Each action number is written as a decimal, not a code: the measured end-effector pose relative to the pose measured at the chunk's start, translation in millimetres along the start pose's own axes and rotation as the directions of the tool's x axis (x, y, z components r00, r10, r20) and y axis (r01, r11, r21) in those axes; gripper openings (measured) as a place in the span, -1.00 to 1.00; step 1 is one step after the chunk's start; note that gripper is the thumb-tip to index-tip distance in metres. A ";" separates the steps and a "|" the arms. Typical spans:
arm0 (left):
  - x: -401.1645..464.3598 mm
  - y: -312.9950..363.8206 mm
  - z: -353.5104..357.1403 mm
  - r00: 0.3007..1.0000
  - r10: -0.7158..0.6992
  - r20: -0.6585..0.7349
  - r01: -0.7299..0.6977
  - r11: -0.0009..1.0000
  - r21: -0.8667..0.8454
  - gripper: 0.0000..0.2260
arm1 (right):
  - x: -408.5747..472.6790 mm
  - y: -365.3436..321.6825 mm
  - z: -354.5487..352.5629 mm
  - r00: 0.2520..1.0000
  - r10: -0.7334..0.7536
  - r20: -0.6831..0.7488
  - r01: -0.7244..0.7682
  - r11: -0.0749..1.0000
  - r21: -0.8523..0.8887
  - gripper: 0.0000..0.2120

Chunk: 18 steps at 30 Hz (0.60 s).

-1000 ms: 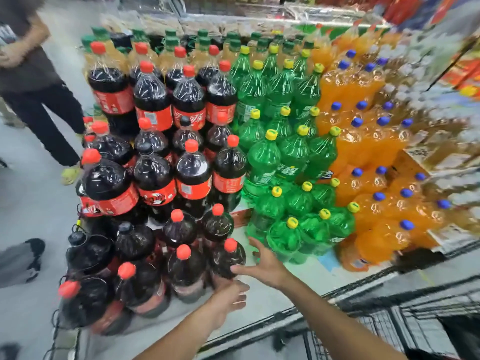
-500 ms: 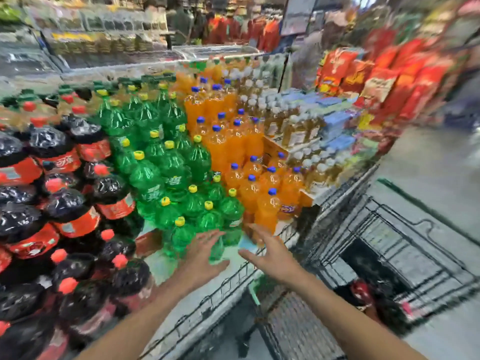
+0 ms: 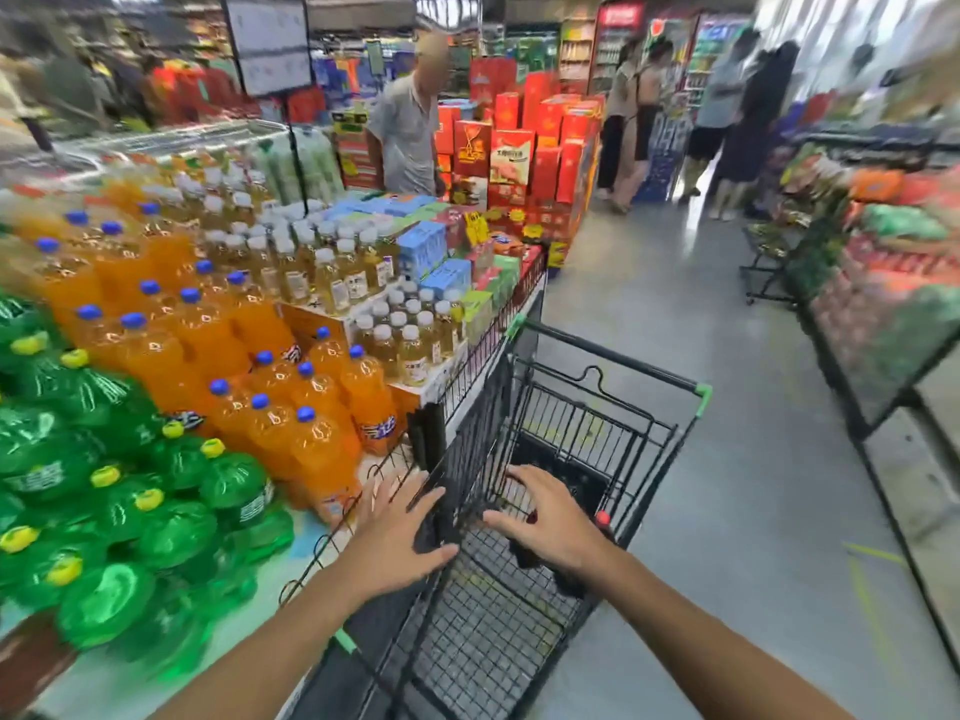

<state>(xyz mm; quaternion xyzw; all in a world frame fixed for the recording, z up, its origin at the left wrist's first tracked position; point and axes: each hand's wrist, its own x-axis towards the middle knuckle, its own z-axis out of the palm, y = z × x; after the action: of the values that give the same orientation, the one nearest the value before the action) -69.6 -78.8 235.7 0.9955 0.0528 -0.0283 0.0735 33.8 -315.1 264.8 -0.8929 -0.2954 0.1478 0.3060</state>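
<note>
A black wire shopping cart (image 3: 613,392) with green corner caps stands in the aisle right in front of me. My left hand (image 3: 397,532) hovers with spread fingers over the cart's near left edge, beside the display's wire rail. My right hand (image 3: 545,517) is over the cart's basket, fingers loosely bent, holding nothing. Something with a small red cap (image 3: 602,519) shows just past my right wrist inside the cart. Whether either hand touches the cart wire is unclear.
On my left a low display holds green bottles (image 3: 130,485), orange bottles (image 3: 270,407), pale yellow bottles (image 3: 332,272) and small boxes (image 3: 436,257). Red gift boxes (image 3: 519,148) stand behind. A person (image 3: 410,122) stands there; others (image 3: 727,111) stand down the aisle. Shelves (image 3: 883,314) line the right.
My view has swung right from the dark cola bottles to the aisle and cart. Both hands left the bottle display and moved over the cart.
</note>
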 end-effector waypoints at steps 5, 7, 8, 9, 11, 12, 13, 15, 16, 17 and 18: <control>50.9 31.6 8.4 0.985 0.105 0.136 -0.102 0.994 -0.029 -0.15 | -4.3 38.2 -12.7 0.985 0.168 -0.031 -0.166 0.985 0.043 -0.04; 76.0 36.5 16.3 0.975 0.151 0.166 -0.148 0.989 -0.031 -0.14 | 3.3 50.4 -16.6 0.972 0.230 -0.044 -0.227 0.972 0.058 -0.04; 88.0 38.3 21.4 0.967 0.174 0.186 -0.170 0.985 -0.037 -0.17 | 7.6 55.8 -18.1 0.964 0.262 -0.056 -0.258 0.963 0.075 -0.05; 99.0 39.4 27.4 0.960 0.195 0.200 -0.189 0.981 -0.049 -0.19 | 11.0 59.1 -19.2 0.954 0.294 -0.060 -0.288 0.953 0.100 -0.06; 118.7 40.3 38.7 0.947 0.230 0.223 -0.216 0.973 -0.085 -0.22 | 16.9 67.9 -18.6 0.932 0.357 -0.056 -0.343 0.923 0.173 -0.09; 127.8 39.7 45.2 0.940 0.240 0.241 -0.221 0.970 -0.105 -0.22 | 19.4 72.1 -17.4 0.920 0.388 -0.052 -0.370 0.905 0.209 -0.12; 135.5 39.0 50.8 0.935 0.245 0.256 -0.220 0.968 -0.124 -0.22 | 22.1 75.4 -16.0 0.908 0.417 -0.047 -0.395 0.887 0.238 -0.14; 150.4 38.3 61.4 0.927 0.250 0.281 -0.215 0.965 -0.148 -0.20 | 28.3 88.3 -11.5 0.882 0.469 -0.031 -0.440 0.847 0.298 -0.19; 157.5 39.3 66.6 0.921 0.253 0.298 -0.215 0.964 -0.156 -0.20 | 31.4 97.1 -9.8 0.872 0.488 -0.024 -0.454 0.828 0.329 -0.25; 163.8 40.5 71.5 0.915 0.258 0.310 -0.217 0.963 -0.159 -0.20 | 34.8 103.5 -10.2 0.866 0.500 -0.010 -0.467 0.816 0.340 -0.30; 170.0 41.3 76.0 0.911 0.262 0.318 -0.221 0.962 -0.161 -0.20 | 40.4 109.0 -11.1 0.860 0.511 0.002 -0.478 0.804 0.355 -0.30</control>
<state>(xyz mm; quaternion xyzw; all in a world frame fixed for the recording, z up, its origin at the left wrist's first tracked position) 100.1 -113.6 155.8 0.9685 -0.0826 -0.1851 0.1448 118.0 -364.9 200.9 -0.8775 -0.0075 0.2295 0.4211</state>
